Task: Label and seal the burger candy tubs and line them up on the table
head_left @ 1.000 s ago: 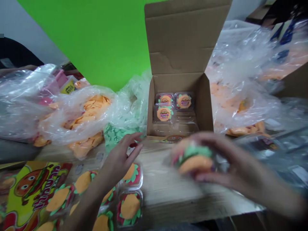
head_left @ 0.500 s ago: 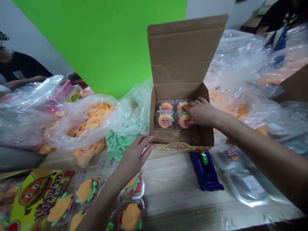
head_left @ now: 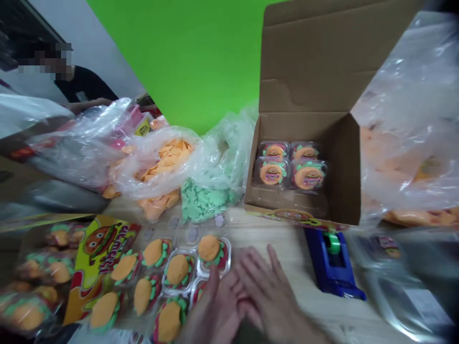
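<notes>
My left hand (head_left: 218,306) and my right hand (head_left: 267,291) lie side by side at the bottom centre, slightly blurred, fingers apart and holding nothing. My left hand's fingertips reach the nearest of several transparent trays of burger-shaped gummies (head_left: 213,253). The cardboard box (head_left: 346,167) stands open beyond my hands, flap raised. Inside it, several lidded burger gummy packs (head_left: 290,166) sit grouped towards the back, with a transparent insert in front of them. A blue tape dispenser (head_left: 332,263) lies to the right of my right hand.
Plastic bags of orange (head_left: 165,165) and green gummy pieces (head_left: 204,200) lie behind the trays, and another orange bag (head_left: 405,143) is right of the box. Transparent trays (head_left: 405,296) lie at right, a printed burger card (head_left: 100,263) at left, and a person (head_left: 86,86) stands back left.
My right hand has left the box, where it pressed on a pack, and my left hand has left the box front. Both now lie together near the trays. The view has shifted.
</notes>
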`<state>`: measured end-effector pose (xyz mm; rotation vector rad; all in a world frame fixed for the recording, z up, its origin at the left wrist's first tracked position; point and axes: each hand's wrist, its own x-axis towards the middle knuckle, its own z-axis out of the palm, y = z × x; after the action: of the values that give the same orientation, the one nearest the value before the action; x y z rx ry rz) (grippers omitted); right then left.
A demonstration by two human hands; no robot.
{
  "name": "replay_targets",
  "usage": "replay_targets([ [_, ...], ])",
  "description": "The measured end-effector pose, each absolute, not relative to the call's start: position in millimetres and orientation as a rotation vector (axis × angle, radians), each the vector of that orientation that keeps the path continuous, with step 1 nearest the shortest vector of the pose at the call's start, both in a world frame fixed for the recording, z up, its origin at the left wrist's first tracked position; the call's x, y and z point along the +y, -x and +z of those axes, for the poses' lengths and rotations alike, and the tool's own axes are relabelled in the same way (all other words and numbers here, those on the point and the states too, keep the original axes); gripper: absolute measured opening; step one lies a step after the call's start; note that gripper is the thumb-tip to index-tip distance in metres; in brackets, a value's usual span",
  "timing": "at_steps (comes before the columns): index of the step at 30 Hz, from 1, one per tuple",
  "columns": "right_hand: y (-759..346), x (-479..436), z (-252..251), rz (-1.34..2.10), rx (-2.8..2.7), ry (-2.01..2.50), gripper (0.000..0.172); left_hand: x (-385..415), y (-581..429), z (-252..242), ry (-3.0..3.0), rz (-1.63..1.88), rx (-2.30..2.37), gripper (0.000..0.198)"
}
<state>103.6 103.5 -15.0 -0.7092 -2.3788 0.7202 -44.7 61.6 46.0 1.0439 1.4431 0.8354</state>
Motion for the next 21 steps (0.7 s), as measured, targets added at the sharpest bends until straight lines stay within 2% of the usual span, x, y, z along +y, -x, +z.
replay_targets([
  [1, -110, 103, -27, 0.804, -2.303, 0.902, 0.048, 50, 53, 48, -0.964, 0.877, 1.408, 0.071],
  [3, -120, 105, -39, 0.999, -2.076, 1.197, 0.037, 37, 76, 51, -0.879, 0.952, 1.495, 0.045],
  [5, -123, 106, -39, 1.183, -1.913, 1.299, 0.032, 42, 101, 50, -1.076, 0.917, 1.856, 0.029],
  [7, -116, 102, -37, 1.308, -1.868, 1.279, 0.03, 67, 122, 38, -1.313, 0.846, 2.083, 0.029],
  [11, -87, 88, -44, 1.48, -1.789, 1.28, 0.031, 136, 146, 2, -1.431, 0.736, 2.097, 0.036],
  [13, -76, 85, -50, 1.533, -1.74, 1.285, 0.034, 161, 148, -10, -1.425, 0.654, 2.072, 0.028],
  [15, -70, 86, -52, 1.539, -1.698, 1.286, 0.034, 173, 147, -15, -1.392, 0.596, 2.016, 0.024],
  [21, -62, 103, -44, 1.498, -1.636, 1.208, 0.025, 174, 148, -2, -1.207, 0.541, 1.894, 0.029],
])
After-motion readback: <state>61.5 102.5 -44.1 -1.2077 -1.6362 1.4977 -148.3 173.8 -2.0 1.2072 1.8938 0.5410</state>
